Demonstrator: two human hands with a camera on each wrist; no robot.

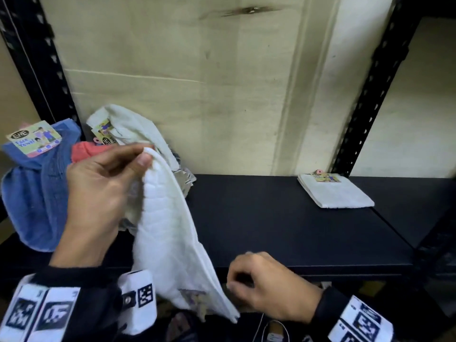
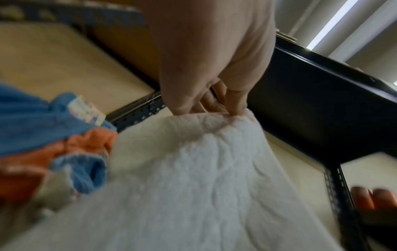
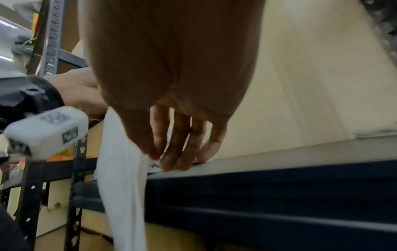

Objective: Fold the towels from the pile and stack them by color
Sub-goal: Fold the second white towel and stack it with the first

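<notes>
White towel [image 1: 167, 233]: hangs over the front edge of the black shelf [image 1: 283, 218], right of the pile [image 1: 49, 174].
Left hand [image 1: 98, 191]: pinches its top corner, thumb against fingers.
Right hand [image 1: 269, 285]: fingers curled at its lower edge; whether they hold it, cannot tell.
Folded white towel [image 1: 338, 193]: far right on the shelf.

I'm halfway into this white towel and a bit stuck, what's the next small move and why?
Probably bring the right hand up to the top corner that the left hand pinches. The white towel hangs off the shelf's front edge, and a folded white towel already waits at the right.
</notes>
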